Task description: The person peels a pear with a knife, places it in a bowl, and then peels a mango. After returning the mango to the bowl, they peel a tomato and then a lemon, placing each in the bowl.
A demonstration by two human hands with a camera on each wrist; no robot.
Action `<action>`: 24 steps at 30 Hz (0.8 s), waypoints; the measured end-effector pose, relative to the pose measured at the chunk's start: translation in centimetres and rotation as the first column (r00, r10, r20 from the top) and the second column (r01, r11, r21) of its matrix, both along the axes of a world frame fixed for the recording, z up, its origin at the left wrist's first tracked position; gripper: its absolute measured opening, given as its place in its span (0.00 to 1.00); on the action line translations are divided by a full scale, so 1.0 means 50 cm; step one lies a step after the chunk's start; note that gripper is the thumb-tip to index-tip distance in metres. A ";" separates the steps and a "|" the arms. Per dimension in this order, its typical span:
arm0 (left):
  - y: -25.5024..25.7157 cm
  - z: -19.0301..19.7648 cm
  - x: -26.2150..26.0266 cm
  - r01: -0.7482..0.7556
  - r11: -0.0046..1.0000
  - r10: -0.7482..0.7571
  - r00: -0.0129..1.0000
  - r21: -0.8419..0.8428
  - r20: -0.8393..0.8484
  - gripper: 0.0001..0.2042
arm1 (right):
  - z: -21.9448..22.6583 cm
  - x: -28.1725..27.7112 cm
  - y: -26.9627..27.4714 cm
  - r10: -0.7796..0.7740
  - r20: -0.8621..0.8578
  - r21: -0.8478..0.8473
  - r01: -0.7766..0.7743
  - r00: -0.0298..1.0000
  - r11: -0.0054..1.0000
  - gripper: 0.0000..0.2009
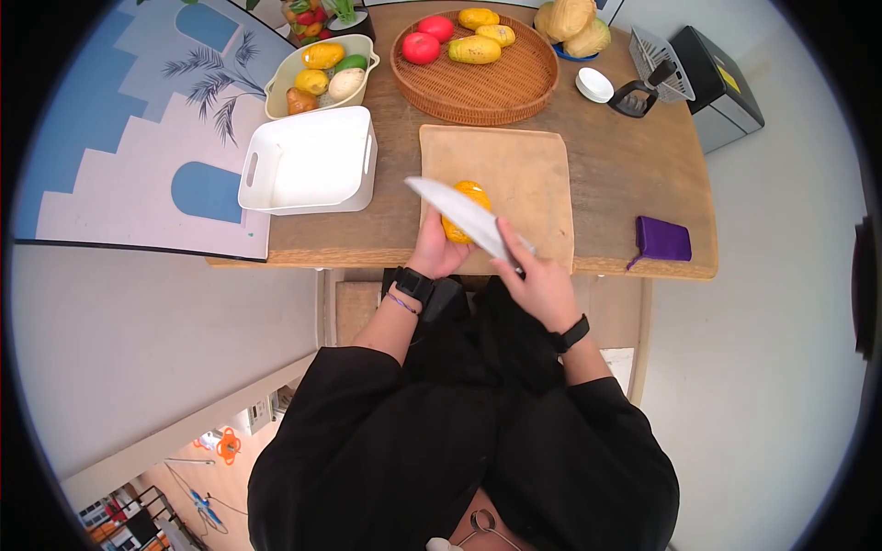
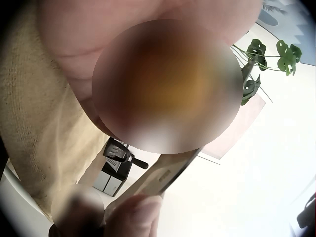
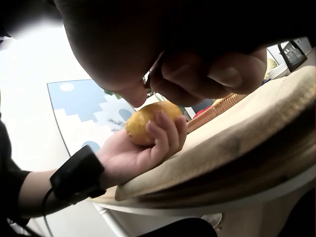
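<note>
A yellow mango-like fruit (image 1: 452,230) lies in my left hand (image 1: 437,250), above the near part of the tan cutting board (image 1: 533,174). In the right wrist view the left fingers curl round the fruit (image 3: 140,123). My right hand (image 1: 544,288) grips a large knife (image 1: 462,209) by its handle, and the blade slants across in front of the fruit, pointing up and left. Whether the blade touches the fruit I cannot tell. A large blurred patch covers the fruit in the left wrist view, with part of the blade (image 2: 170,170) below it.
An empty white bin (image 1: 312,165) stands left of the board, a cream basket of fruit (image 1: 273,95) behind it. At the back is a round wicker tray (image 1: 469,87) with red and yellow produce. A white bowl (image 1: 594,85), black-handled tool (image 1: 634,99) and purple pouch (image 1: 663,240) lie right.
</note>
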State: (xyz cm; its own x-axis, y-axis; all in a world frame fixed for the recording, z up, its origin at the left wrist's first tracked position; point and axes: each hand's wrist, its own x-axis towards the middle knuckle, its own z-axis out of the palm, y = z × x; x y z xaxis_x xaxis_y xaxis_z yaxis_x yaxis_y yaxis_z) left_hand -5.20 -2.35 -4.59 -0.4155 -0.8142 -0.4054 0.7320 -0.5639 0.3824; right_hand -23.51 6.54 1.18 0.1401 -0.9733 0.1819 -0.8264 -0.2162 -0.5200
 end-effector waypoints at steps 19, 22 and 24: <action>-0.016 -0.002 0.025 0.200 0.970 -0.217 0.969 -0.142 -0.121 0.31 | 0.020 -0.062 -0.080 -0.292 -0.064 0.198 0.299 0.954 0.933 0.31; -0.008 -0.008 0.026 0.183 0.973 -0.197 0.976 -0.139 -0.095 0.32 | 0.010 -0.047 -0.044 -0.111 0.021 0.017 0.110 0.994 0.994 0.32; -0.009 -0.006 0.017 0.177 0.968 -0.194 0.977 -0.177 -0.084 0.32 | 0.007 -0.032 -0.020 -0.079 0.048 0.014 0.078 0.996 0.997 0.33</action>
State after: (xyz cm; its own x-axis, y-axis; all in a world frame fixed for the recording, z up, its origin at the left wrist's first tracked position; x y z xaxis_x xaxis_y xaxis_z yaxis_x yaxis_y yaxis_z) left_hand -4.34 -2.78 -4.88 -0.5972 -0.7717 -0.2187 0.6595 -0.6276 0.4137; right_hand -25.13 5.52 1.54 0.0547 -0.9831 0.1745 -0.8143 -0.1451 -0.5620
